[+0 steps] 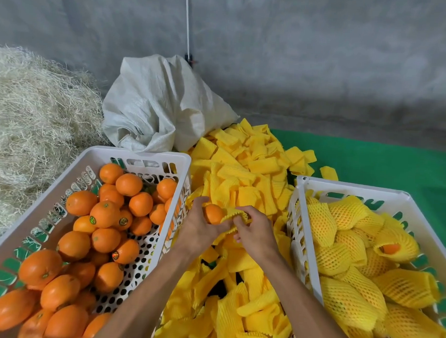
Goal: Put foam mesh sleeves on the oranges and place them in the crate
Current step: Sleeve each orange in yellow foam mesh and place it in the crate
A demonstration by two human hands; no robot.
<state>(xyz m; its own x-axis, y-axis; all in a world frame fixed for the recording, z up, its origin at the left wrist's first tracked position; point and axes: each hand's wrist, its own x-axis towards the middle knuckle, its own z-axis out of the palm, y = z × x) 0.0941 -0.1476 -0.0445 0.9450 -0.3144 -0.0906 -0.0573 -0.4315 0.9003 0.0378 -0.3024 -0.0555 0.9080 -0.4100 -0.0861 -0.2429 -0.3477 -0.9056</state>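
The left hand [197,227] grips an orange [213,213] above the sleeve pile [244,175]; the right hand [255,231] pinches a sleeve [234,215] touching it, left of the crate [302,198].

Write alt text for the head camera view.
A left hand holds a bare orange while the right hand pulls a yellow foam sleeve onto it, above a pile of sleeves between a crate of bare oranges and a crate of sleeved ones.
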